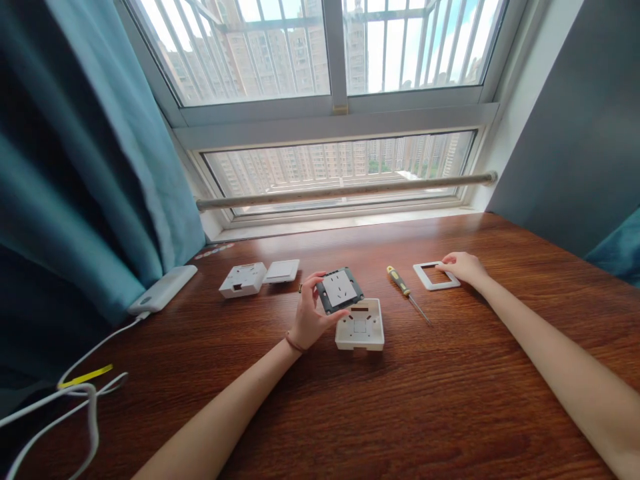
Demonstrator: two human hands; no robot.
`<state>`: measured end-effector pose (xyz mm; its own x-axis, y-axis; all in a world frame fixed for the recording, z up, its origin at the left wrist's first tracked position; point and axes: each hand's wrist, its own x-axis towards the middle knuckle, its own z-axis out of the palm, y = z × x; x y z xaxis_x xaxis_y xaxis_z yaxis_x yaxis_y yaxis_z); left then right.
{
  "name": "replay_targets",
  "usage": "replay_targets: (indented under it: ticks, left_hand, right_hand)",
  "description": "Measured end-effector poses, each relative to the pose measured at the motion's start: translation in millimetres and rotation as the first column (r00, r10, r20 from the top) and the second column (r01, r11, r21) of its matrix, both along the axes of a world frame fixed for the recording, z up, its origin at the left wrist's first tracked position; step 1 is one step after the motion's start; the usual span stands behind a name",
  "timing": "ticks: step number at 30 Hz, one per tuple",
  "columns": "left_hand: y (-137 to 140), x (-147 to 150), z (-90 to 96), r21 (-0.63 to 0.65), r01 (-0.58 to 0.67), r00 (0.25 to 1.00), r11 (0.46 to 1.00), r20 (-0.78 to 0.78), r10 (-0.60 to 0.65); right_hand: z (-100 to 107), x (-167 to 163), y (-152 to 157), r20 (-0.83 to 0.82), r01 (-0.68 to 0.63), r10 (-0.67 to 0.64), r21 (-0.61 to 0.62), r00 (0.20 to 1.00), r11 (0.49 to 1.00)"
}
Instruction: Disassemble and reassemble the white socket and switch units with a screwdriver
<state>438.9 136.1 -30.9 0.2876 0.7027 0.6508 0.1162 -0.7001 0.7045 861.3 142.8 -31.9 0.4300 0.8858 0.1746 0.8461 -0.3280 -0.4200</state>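
Note:
My left hand (311, 315) is closed on a wall socket (341, 288), thumb along its lower edge and fingers at its left side. The socket has a white face with slots and a dark frame, and it is held tilted above a white mounting box (360, 330), hiding part of the box's far side. Over on the right, my right hand (464, 268) grips the right edge of a white cover frame (436, 284) that lies on the table. Between the two hands rests a screwdriver (401, 281) with a yellow and dark handle, its tip pointing towards me.
Another white mounting box (243, 280) and a white switch panel (281, 271) stand at the left. A white power strip (163, 290) with a white cable (95, 350) lies by the blue curtain (110, 133). A rail (345, 191) crosses the window behind the wooden table (400, 407).

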Motion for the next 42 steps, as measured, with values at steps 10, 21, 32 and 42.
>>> replay_targets:
  ticks: [10, 21, 32, 42]
  left_hand:
    - [-2, 0, -1.9, 0.044, 0.029, 0.999, 0.999, -0.032, -0.027]
    - [-26, 16, 12.0, 0.025, 0.153, 0.988, 0.988, 0.005, -0.154]
    - [-57, 26, 17.2, -0.050, 0.197, 0.960, 0.979, -0.191, -0.203]
    - [-68, 26, 27.2, 0.068, 0.165, 0.948, 0.984, -0.286, -0.139]
  right_hand:
    - [11, -13, -6, -0.233, 0.065, -0.032, 0.136, 0.972, 0.989]
    - [46, -150, -47, -0.649, -0.170, 0.361, 0.339, 0.670, 0.925]
    - [49, -204, -87, -0.509, -0.206, 0.396, 0.389, 0.765, 0.898]
    - [33, -222, -98, -0.786, -0.110, 0.394, 0.392, 0.476, 0.914]
